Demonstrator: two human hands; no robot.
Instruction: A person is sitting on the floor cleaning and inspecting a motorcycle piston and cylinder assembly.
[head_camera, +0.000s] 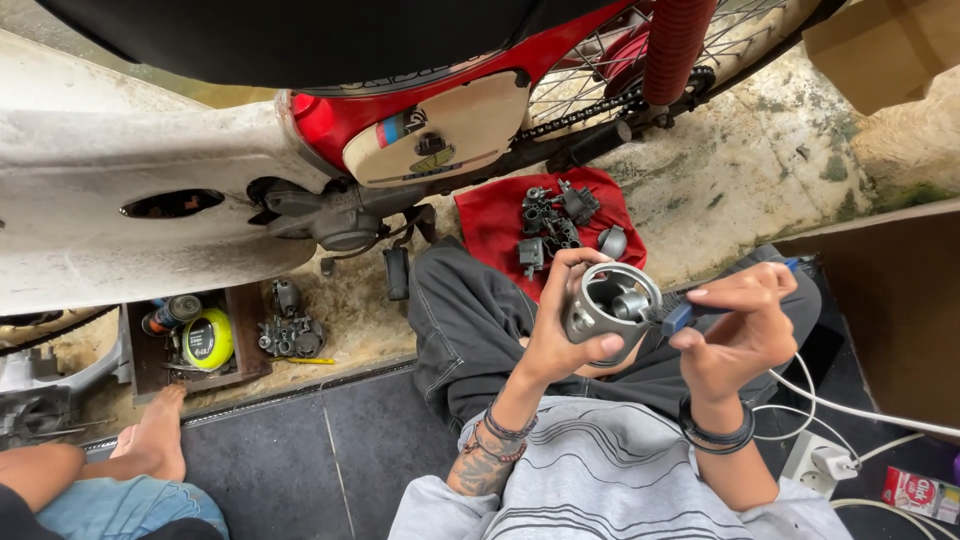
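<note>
Carburetor bowl (608, 305) gripped in raised left hand (562, 335) | right hand (738, 330) pinches blue-handled brush (690, 312) into it

A red motorcycle (340, 120) with a cream side cover (440, 130) and spoked rear wheel (590, 85) stands on stained concrete. A red cloth (490, 225) on the ground carries several small dark grey metal parts (550, 222). A brown wooden tray (245, 330) holds a round yellow container (208, 338) and a spray can (170, 315). Just beside it sits a grey carburettor body (290, 330). A white power strip (818, 463) lies on dark tiles. Another person's bare foot (160, 435) rests near the tray.
</note>
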